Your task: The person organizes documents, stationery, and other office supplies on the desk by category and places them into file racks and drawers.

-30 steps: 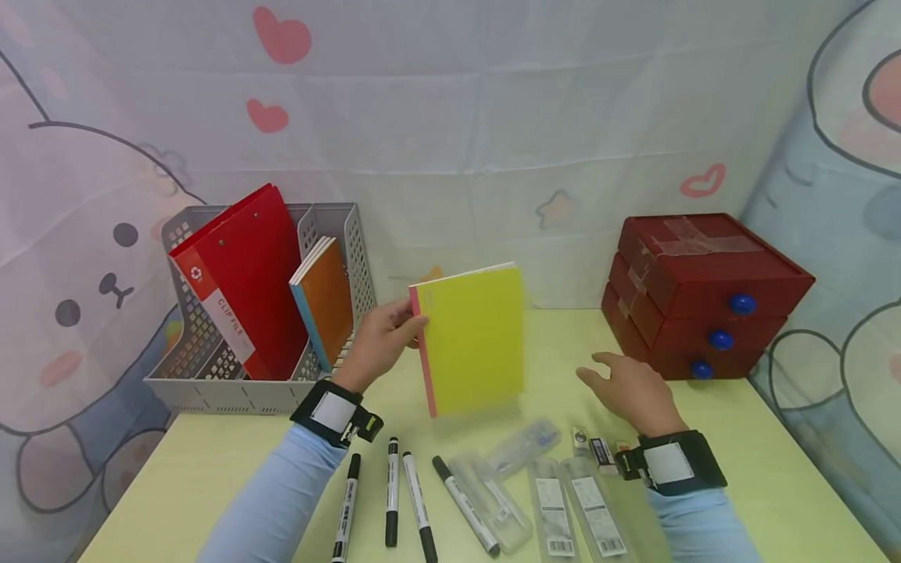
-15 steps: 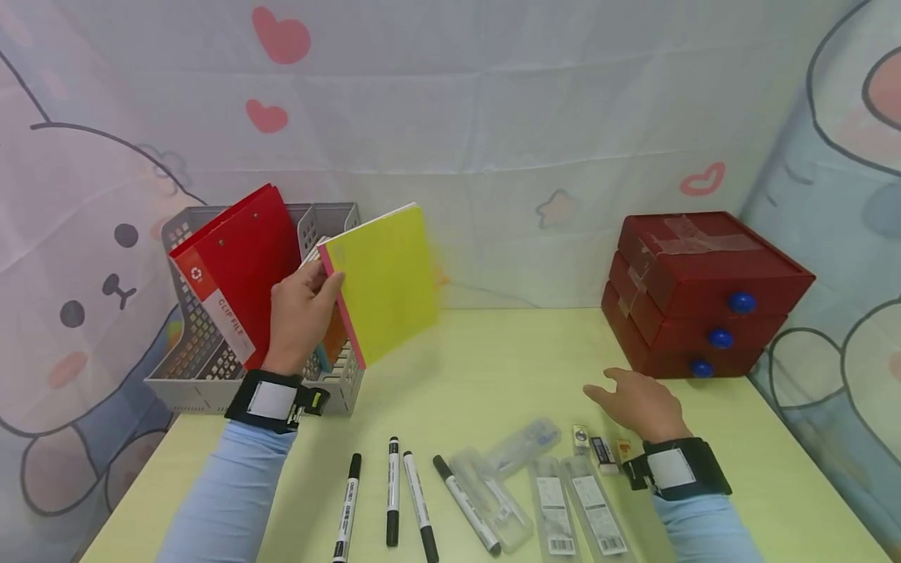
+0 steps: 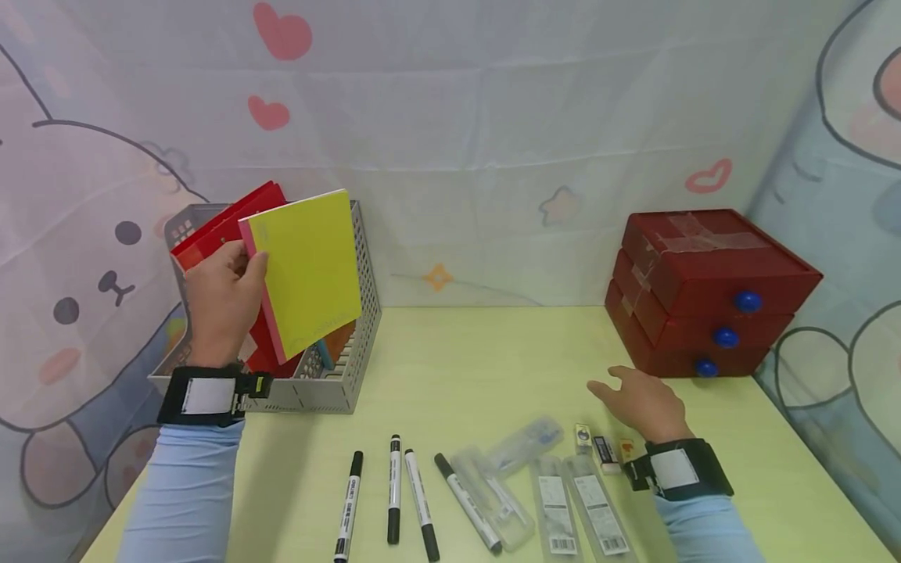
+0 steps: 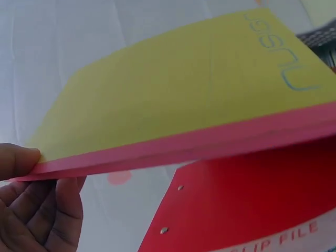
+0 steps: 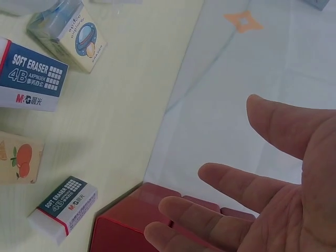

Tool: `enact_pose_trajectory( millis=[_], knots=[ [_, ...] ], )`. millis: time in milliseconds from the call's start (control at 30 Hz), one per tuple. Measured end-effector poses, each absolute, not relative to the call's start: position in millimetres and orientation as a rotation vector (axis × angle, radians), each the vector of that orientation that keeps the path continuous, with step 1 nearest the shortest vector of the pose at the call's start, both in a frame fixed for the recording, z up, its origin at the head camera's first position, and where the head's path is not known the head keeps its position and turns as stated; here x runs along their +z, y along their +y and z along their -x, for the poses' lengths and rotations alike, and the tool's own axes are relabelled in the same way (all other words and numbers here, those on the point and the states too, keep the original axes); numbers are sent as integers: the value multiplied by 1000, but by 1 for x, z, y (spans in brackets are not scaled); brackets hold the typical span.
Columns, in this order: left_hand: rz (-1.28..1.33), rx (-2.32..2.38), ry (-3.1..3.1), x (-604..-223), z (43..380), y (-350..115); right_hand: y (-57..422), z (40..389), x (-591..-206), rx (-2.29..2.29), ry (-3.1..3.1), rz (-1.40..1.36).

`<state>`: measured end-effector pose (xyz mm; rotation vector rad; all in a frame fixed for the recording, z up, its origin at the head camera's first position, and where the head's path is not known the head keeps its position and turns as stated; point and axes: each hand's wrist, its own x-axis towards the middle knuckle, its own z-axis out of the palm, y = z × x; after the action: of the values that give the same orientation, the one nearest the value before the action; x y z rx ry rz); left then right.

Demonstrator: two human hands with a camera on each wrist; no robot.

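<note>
"At the grey basket (image 3: 310,396), what did we find in the left hand (image 3: 225,305)?"

"We found it grasping a yellow notebook (image 3: 310,270) by its pink spine, with the thumb on the cover and the other fingers curled behind."

"And where was the notebook?"

"We saw it raised and slightly tilted in front of the basket, covering part of a red clip file (image 4: 257,194) and part of an orange book (image 3: 341,341) with a blue spine. Both of those stood inside the basket. We couldn't tell whether the notebook touched either one."

"How about the right hand (image 3: 644,403)?"

"We saw it released, holding nothing, its fingers loosely spread over the table (image 3: 479,367). It was near a dark red drawer box (image 3: 711,270) with three round blue knobs."

"What lay close to that hand?"

"From the right wrist we made out two blue-and-white erasers (image 5: 34,79), plus a small block (image 5: 20,157) printed with orange fruit. In the head view we saw clear plastic cases (image 3: 556,508) near them."

"And nearer to us?"

"We counted four markers (image 3: 348,504) with black caps, the rightmost slanting just beside a clear case. We noticed pale blue sleeves (image 3: 186,485) as well, and black bands (image 3: 211,395) around both wrists."
</note>
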<state>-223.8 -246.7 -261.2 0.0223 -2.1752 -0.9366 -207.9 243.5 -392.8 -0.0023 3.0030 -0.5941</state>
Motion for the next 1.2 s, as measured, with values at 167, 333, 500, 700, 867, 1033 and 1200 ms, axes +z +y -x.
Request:
enact_pose_trajectory(
  millis=[167, 333, 500, 700, 867, 1033, 1200],
  knots=[
    [-118, -874, -2211, -257, 222, -254, 246, 209, -395, -607, 2994, -5],
    [-172, -837, -2226, -265, 231, -250, 248, 208, -397, -630, 2994, 5],
    [-189, -880, -2203, -282, 248, -244, 249, 208, -401, -643, 3006, 24],
    [-253, -977, -2173, -305, 273, -234, 248, 207, -401, -642, 2993, 8],
    [-344, -1106, -2140, -328, 293, -226, 247, 204, -401, -648, 2988, 0],
    [-428, -1134, -2127, -354, 309, -220, 249, 204, -404, -656, 2986, -25],
    [-550, -1115, -2162, -379, 317, -218, 251, 203, -404, -665, 2986, -21]
  ],
)
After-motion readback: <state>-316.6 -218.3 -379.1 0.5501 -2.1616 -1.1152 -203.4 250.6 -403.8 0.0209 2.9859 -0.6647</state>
